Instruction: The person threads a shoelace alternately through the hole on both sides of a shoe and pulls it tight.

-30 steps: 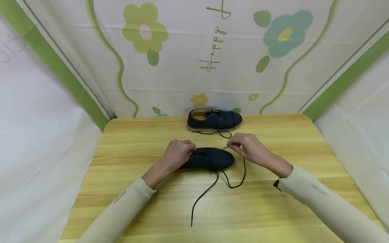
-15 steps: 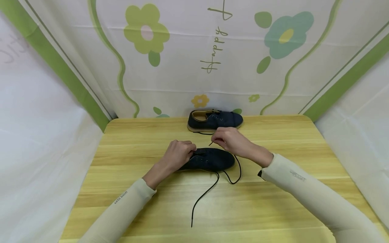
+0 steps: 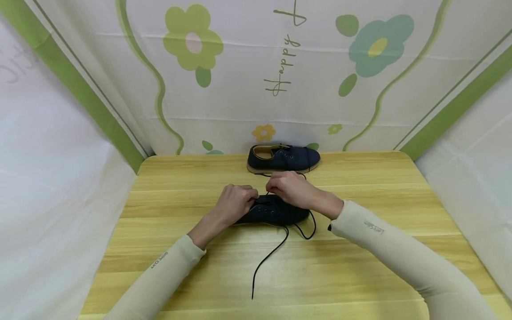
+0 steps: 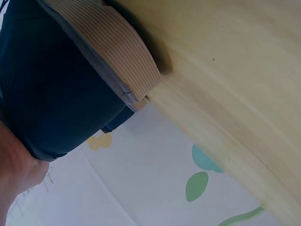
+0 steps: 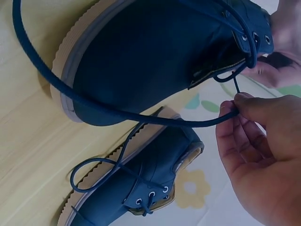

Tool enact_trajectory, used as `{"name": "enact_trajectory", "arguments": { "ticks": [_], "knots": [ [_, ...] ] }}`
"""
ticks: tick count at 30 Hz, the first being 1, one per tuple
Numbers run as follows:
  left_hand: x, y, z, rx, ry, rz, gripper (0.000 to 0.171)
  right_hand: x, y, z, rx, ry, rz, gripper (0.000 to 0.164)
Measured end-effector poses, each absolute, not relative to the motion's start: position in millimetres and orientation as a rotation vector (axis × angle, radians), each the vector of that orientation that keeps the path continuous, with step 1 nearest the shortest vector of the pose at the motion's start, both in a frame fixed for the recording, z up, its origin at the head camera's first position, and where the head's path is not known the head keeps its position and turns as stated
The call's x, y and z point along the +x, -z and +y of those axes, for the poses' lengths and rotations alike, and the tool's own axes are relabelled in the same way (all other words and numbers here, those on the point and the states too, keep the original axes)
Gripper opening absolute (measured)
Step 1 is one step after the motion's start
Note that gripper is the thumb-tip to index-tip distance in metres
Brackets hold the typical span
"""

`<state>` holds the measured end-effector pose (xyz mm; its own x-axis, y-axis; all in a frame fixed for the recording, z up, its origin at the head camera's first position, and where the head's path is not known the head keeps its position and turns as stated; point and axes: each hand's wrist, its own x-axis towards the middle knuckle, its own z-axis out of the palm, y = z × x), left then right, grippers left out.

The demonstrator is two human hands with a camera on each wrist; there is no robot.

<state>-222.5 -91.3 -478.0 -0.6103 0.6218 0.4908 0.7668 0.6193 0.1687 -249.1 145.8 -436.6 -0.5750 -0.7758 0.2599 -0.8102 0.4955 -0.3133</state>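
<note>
A dark navy lace-up shoe lies on the table with its toe to the right. My left hand grips it by the collar and tongue; the left wrist view has the heel close up. In my right hand, thumb and fingertips pinch one end of the dark shoelace. A short tip of it points from the fingers toward the eyelet flap, close beside the left fingers. From the grip, the lace loops back over the toe in the right wrist view. The lace's other end trails toward the table's front.
A matching shoe stands at the table's back edge, its own loose lace looped beside it. Behind rises a white curtain printed with flowers, and white sheets hang at both sides. The wooden table extends around the near shoe.
My right hand has moved left with the lace end, from beyond the toe to the eyelets by my left hand. The held lace's slack loop has drawn in. My left hand stays put.
</note>
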Motion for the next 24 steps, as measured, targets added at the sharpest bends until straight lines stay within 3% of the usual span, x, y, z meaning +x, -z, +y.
{"name": "enact_trajectory", "arguments": {
  "ticks": [24],
  "knots": [
    [-235.5, 476.6, -98.9, -0.967, 0.93, -2.66, 0.008, -250.1, 448.3, 140.5, 1.416, -0.734, -2.711, 0.021]
  ]
}}
